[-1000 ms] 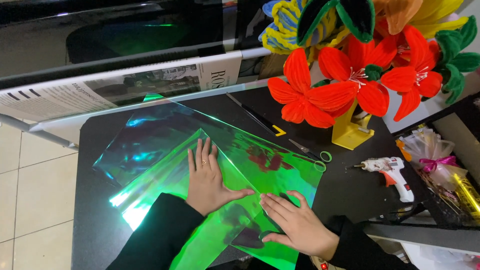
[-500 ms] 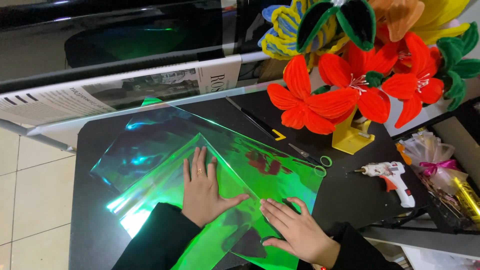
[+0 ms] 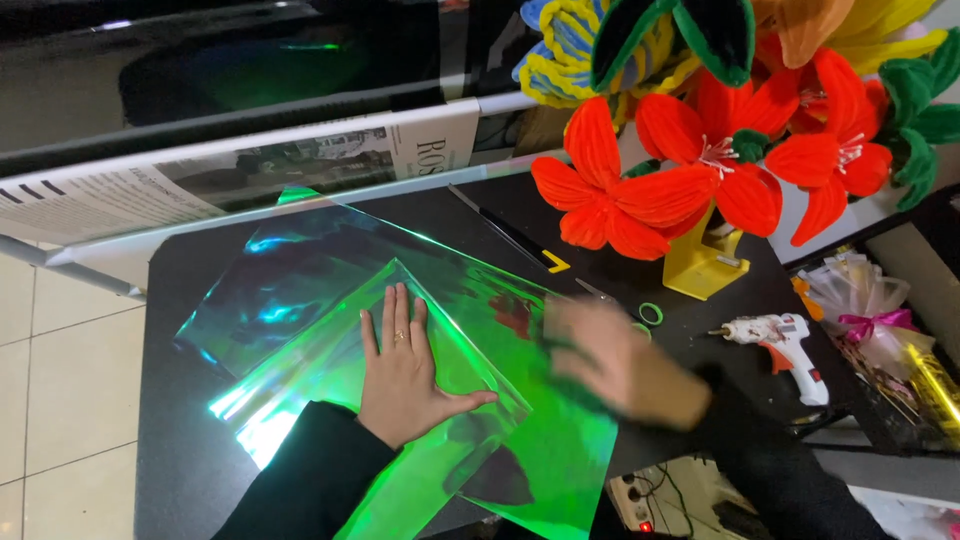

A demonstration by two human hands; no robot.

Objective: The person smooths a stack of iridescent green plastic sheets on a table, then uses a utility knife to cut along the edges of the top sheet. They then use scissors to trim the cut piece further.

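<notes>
Here the left hand [image 3: 405,375] lies flat, fingers spread apart, pressing down a green iridescent cellophane sheet [image 3: 330,380] that rests on a second, darker sheet [image 3: 300,270] on the black surface [image 3: 170,270]. The right hand [image 3: 620,365] is blurred at about three o'clock of the left, over the film's edge; whether its fingers are together or apart I cannot tell. The step looks like smoothing and squaring the stacked film; the next move likely calls for a firm hold, since the glossy, thin sheets seem slippery. At two o'clock stand fuzzy red flowers [image 3: 680,180], a yellow holder [image 3: 705,265] and a white glue gun [image 3: 785,345].
</notes>
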